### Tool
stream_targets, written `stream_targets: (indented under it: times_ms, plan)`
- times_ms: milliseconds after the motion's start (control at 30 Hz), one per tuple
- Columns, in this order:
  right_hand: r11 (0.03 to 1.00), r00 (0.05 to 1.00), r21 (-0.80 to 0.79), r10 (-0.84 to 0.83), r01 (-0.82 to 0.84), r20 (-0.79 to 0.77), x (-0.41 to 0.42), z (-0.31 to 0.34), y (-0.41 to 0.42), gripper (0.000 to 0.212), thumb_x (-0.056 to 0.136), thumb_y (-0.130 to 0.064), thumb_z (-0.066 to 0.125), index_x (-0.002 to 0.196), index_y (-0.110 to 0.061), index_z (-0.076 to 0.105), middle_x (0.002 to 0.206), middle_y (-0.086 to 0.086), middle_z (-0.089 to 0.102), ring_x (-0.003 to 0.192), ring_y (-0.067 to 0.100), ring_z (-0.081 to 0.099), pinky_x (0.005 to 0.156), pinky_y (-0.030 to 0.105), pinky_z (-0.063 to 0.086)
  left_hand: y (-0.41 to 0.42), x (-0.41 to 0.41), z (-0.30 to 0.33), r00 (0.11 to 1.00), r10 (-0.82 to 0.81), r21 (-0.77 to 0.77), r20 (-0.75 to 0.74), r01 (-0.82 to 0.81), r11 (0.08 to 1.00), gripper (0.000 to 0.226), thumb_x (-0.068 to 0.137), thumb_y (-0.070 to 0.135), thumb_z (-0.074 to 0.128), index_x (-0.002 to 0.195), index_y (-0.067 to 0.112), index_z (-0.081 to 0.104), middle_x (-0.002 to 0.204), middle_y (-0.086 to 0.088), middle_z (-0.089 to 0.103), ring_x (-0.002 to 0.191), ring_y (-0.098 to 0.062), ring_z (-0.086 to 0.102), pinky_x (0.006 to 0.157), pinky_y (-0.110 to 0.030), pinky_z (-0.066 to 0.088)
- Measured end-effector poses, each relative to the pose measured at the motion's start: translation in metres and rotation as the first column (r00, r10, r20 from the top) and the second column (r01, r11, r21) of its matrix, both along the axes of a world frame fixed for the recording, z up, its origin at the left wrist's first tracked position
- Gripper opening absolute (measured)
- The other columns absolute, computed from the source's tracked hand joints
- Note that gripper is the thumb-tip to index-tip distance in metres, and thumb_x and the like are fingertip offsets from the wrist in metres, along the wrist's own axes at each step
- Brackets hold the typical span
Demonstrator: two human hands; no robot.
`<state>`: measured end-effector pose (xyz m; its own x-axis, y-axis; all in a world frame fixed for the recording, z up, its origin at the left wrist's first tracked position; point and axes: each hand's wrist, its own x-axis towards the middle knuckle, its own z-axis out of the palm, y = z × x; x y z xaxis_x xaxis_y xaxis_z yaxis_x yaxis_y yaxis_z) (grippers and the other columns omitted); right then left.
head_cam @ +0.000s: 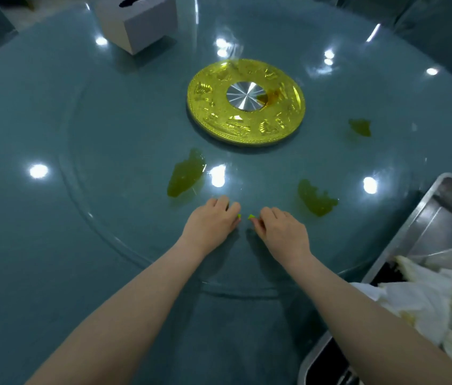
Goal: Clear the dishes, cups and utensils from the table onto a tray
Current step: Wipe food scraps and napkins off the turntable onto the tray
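Observation:
My left hand [210,221] and my right hand [281,232] rest side by side on the glass turntable [125,151], fingers curled inward toward each other. A tiny green scrap [238,216] shows at my left fingertips, and a second green scrap [251,217] is pinched in my right fingertips. The metal tray [419,226] sits at the table's right edge, holding crumpled white napkins [424,301] and something dark underneath. No dishes, cups or utensils are visible on the table.
A gold embossed disc [247,102] with a silver hub marks the turntable's centre. Three green liquid spills [186,173] [316,200] [360,127] lie on the glass. A white tissue box [136,20] stands at the far left. Chairs ring the far side.

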<state>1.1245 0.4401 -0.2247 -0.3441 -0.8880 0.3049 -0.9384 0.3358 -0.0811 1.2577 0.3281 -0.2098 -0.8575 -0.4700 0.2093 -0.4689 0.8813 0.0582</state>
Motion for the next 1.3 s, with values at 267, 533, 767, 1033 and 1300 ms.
stream_targets:
  times_ms: [267, 533, 767, 1033, 1300]
  plan:
    - [0.991, 0.990, -0.100, -0.080, 0.092, 0.117, -0.024, 0.004, 0.001, 0.048, 0.083, -0.024, 0.070, 0.045, -0.011, 0.044, 0.041, 0.009, 0.046, 0.035, 0.031, 0.046, 0.038, 0.026, 0.028, 0.004, -0.016, 0.001, 0.999, -0.021, 0.008, 0.041, 0.021, 1.000, 0.029, 0.063, 0.009, 0.083, 0.062, 0.009, 0.054, 0.055, -0.007, 0.051, 0.035, -0.026, 0.047, 0.033, -0.025, 0.025]
    - [0.669, -0.492, 0.260, 0.181, 0.696, 0.852, -0.040, 0.032, -0.003, 0.067, 0.096, -0.059, 0.032, 0.045, -0.016, 0.040, 0.041, 0.000, 0.029, 0.032, 0.013, 0.022, 0.039, 0.016, 0.012, 0.005, -0.012, 0.010, 0.619, 0.775, 0.988, -0.127, 0.005, 0.157, 0.026, 0.098, 0.018, 0.047, 0.073, 0.014, 0.054, 0.061, 0.006, 0.050, 0.040, -0.003, 0.039, 0.043, -0.016, 0.033]
    - [0.774, -0.762, 0.249, 0.413, 0.583, 0.499, -0.033, 0.044, 0.009, 0.061, 0.092, -0.057, 0.043, 0.046, -0.018, 0.046, 0.053, -0.003, 0.051, 0.040, 0.006, 0.047, 0.030, 0.011, 0.025, 0.014, 0.001, 0.027, 0.465, 0.853, 0.666, 0.237, 0.562, -0.491, 0.045, 0.099, 0.034, 0.046, 0.061, 0.011, 0.046, 0.055, -0.001, 0.045, 0.045, -0.009, 0.050, 0.045, -0.017, 0.050]
    - [0.817, -0.395, 0.193, 0.046, 0.544, 0.917, -0.026, 0.042, 0.007, 0.040, 0.094, -0.043, 0.054, 0.065, -0.020, 0.039, 0.048, -0.005, 0.033, 0.036, 0.007, 0.023, 0.033, 0.016, 0.015, 0.015, 0.006, 0.029, 0.564, 0.798, 0.799, 0.215, 0.368, -0.475, 0.031, 0.099, 0.017, 0.048, 0.073, 0.004, 0.057, 0.059, -0.006, 0.063, 0.056, -0.014, 0.066, 0.050, -0.022, 0.054]
    - [0.925, 0.805, 0.310, -0.352, 0.221, 0.478, -0.039, 0.039, 0.001, 0.052, 0.093, -0.052, 0.041, 0.055, -0.017, 0.033, 0.051, -0.003, 0.035, 0.054, 0.021, 0.039, 0.047, 0.032, 0.022, 0.011, -0.002, 0.024, 0.723, 0.677, 0.985, 0.138, -0.172, -0.017, 0.049, 0.089, 0.039, 0.061, 0.059, 0.022, 0.026, 0.050, 0.006, 0.027, 0.043, -0.012, 0.024, 0.038, -0.021, 0.020]
